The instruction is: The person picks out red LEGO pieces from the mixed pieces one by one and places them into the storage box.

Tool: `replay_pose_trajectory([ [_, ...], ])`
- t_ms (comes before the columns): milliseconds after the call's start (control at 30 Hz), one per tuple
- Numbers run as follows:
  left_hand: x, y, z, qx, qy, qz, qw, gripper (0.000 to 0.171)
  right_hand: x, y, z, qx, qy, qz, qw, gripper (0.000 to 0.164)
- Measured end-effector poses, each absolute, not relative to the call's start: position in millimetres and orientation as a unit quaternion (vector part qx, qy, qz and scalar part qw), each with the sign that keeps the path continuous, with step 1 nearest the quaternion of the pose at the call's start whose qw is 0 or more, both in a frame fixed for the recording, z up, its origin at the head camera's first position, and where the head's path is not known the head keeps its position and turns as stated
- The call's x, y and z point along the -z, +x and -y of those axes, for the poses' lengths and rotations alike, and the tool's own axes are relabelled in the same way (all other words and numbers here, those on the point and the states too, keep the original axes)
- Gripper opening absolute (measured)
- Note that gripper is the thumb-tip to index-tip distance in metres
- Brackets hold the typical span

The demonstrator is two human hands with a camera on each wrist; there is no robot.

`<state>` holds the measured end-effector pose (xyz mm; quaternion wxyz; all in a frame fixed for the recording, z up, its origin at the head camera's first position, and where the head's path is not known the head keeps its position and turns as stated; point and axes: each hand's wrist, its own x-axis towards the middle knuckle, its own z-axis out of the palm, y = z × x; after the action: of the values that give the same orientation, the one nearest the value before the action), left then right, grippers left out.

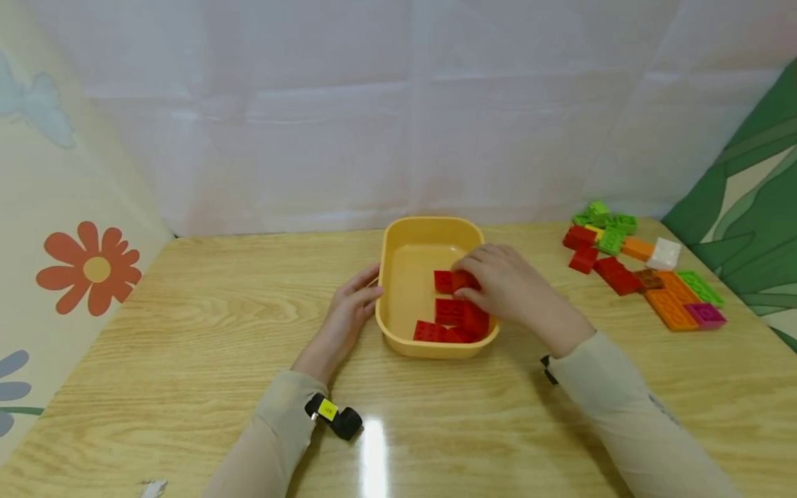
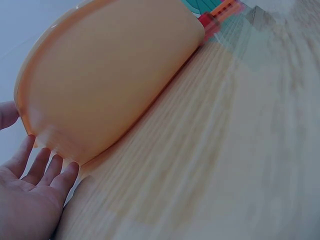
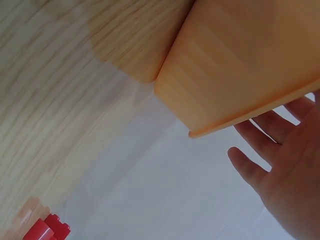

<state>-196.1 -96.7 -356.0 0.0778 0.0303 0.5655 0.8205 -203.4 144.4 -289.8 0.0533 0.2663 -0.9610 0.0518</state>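
A yellow plastic tub [image 1: 411, 256] stands on the table with several red toy bricks [image 1: 429, 330] in its near right part. My left hand [image 1: 346, 311] rests against the tub's left side. In the left wrist view, its fairly straight fingers [image 2: 42, 167] touch the outer wall near the rim. My right hand [image 1: 507, 287] reaches over the right rim into the tub. Its thumb and fingers pinch a red brick [image 1: 463, 279], which the hand partly covers. In the right wrist view the fingertips [image 3: 262, 137] go behind the rim, hiding what they hold.
On the wooden table [image 1: 249, 311], at the far right, lie loose bricks: green [image 1: 613, 241], red [image 1: 616, 275], orange [image 1: 671, 309], white [image 1: 664, 254] and magenta [image 1: 706, 315]. A white sheet [image 1: 299, 124] hangs behind the table. Painted panels stand at both sides.
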Motion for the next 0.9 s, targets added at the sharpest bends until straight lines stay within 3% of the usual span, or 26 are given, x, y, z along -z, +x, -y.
replay_pose_trajectory([
  [367,355.4,-195.7,96.4,-0.821,0.03,-0.565,0.076,0.055,290.2,-203.5,-145.4,-0.053,0.271,0.959,0.062,0.032],
  [900,355.4,-196.4,95.9,-0.823,0.026,-0.562,0.078,0.055,278.6,-205.1,-154.5,-0.066,0.3,0.944,0.121,0.03],
])
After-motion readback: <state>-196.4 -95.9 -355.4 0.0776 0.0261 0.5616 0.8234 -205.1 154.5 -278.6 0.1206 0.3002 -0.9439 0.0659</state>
